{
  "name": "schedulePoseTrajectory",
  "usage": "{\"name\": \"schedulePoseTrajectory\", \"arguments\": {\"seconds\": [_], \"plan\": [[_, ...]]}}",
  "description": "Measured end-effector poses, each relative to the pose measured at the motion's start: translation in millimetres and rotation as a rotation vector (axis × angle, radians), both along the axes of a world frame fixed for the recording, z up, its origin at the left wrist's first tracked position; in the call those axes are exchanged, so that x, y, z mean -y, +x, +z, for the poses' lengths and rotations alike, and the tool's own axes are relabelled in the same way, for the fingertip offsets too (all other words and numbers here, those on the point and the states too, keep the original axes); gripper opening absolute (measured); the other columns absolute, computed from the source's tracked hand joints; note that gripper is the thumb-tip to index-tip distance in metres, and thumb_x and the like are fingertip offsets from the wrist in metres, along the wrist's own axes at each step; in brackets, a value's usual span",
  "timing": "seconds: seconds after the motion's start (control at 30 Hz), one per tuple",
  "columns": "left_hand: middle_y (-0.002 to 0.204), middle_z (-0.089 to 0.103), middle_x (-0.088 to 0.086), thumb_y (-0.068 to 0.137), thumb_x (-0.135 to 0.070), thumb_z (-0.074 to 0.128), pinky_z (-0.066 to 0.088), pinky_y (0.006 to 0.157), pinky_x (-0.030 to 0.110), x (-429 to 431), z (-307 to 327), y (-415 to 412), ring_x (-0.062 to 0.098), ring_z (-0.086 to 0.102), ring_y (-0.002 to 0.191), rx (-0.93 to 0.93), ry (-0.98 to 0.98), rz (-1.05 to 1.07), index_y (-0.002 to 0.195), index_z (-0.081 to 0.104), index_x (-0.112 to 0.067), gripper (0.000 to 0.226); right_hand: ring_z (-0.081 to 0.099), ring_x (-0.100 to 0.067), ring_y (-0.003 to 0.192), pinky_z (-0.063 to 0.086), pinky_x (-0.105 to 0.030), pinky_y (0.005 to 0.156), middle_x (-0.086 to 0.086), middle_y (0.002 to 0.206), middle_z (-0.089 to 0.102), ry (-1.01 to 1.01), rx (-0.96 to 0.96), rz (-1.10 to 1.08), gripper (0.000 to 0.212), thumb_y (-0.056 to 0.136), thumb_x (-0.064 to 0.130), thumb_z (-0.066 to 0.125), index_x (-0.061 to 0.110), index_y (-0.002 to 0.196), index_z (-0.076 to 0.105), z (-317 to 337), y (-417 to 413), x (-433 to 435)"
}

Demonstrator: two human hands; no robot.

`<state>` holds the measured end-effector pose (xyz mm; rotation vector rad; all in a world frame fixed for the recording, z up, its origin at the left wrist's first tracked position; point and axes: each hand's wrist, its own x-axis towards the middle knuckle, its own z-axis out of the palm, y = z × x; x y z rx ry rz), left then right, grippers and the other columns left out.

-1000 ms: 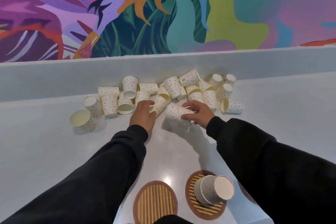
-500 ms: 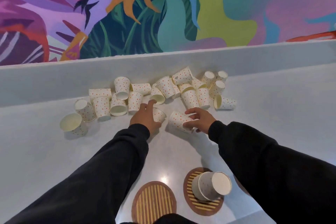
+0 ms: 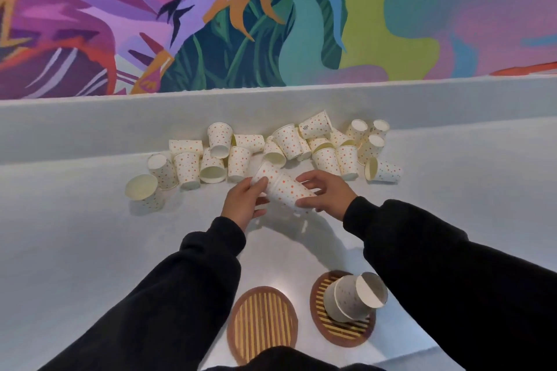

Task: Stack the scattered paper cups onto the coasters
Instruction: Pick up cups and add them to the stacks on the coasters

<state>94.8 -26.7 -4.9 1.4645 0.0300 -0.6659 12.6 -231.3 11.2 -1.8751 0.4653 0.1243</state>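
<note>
Between both hands lie two nested dotted paper cups [image 3: 281,187], tilted on their side just above the table. My left hand [image 3: 244,203] grips the far, closed end; my right hand [image 3: 327,194] grips the near end. Behind them several white cups with orange dots [image 3: 289,141] lie scattered in a row. Near me are two round striped bamboo coasters: the left coaster [image 3: 262,324] is bare, the right coaster [image 3: 331,331] carries a short stack of upside-down cups [image 3: 352,298].
The pale grey table [image 3: 75,250] ends at a raised ledge [image 3: 90,126] right behind the cups, with a colourful mural wall above it. A single cup [image 3: 143,191] lies apart at the far left, open end towards me.
My left hand picked a cup out of the pile and brought it to the cup in my right hand. The two cups now sit one in the other, lifted slightly towards me.
</note>
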Motion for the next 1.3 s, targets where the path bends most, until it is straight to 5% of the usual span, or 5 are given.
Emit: {"name": "schedulePoseTrajectory", "arguments": {"seconds": [0.17,0.4,0.53,0.73,1.3], "plan": [[0.126,0.065,-0.007,0.107,-0.053,0.033,0.052,0.096,0.037,-8.9,10.9,-37.2,0.009,0.06,0.113,0.129,0.078,-0.091,0.132,0.053,-0.032,0.038,0.066,-0.015,0.107,0.057,-0.037,0.091,0.002,0.114,0.071,-0.045,0.107,0.046,0.045,0.073,0.009,0.09,0.029,0.109,0.071,10.2,-3.6,-23.3],[0.138,0.053,-0.006,0.103,-0.035,0.057,0.058,0.091,0.035,-37.1,26.6,-73.4,0.018,0.064,0.114,0.216,-0.018,-0.107,0.146,0.026,-0.047,0.055,0.06,-0.006,0.1,0.044,-0.018,0.079,0.012,0.116,0.07,-0.191,0.186,0.2,0.039,0.079,0.02,0.086,0.031,0.115,0.075,55.3,-24.0,-41.0],[0.131,0.06,-0.006,0.083,-0.015,0.084,0.06,0.089,0.039,-64.3,33.8,-84.1,0.018,0.064,0.115,0.322,-0.029,-0.187,0.142,0.042,-0.047,0.079,0.06,-0.005,0.103,0.053,-0.02,0.084,0.019,0.114,0.066,-0.288,0.202,0.327,0.043,0.078,0.031,0.087,0.032,0.119,0.071,85.6,-46.9,-53.8],[0.12,0.059,-0.02,0.065,-0.045,0.094,0.051,0.082,0.022,-85.1,21.3,-125.1,-0.001,0.059,0.105,0.564,0.437,-0.241,0.123,0.059,-0.037,0.068,0.066,-0.009,0.102,0.059,-0.025,0.084,0.009,0.114,0.068,-0.136,0.22,0.268,0.064,0.068,0.03,0.095,0.031,0.124,0.063,78.7,-86.4,-81.0],[0.112,0.066,-0.019,0.06,-0.044,0.096,0.049,0.087,0.023,-96.7,-70.2,-211.0,0.006,0.064,0.102,0.474,0.644,-0.106,0.12,0.056,-0.04,0.073,0.061,-0.017,0.12,0.048,-0.035,0.108,0.004,0.135,0.065,-0.073,-0.103,0.225,0.067,0.081,0.02,0.087,0.026,0.138,0.053,-70.0,-170.1,-129.4]]}}
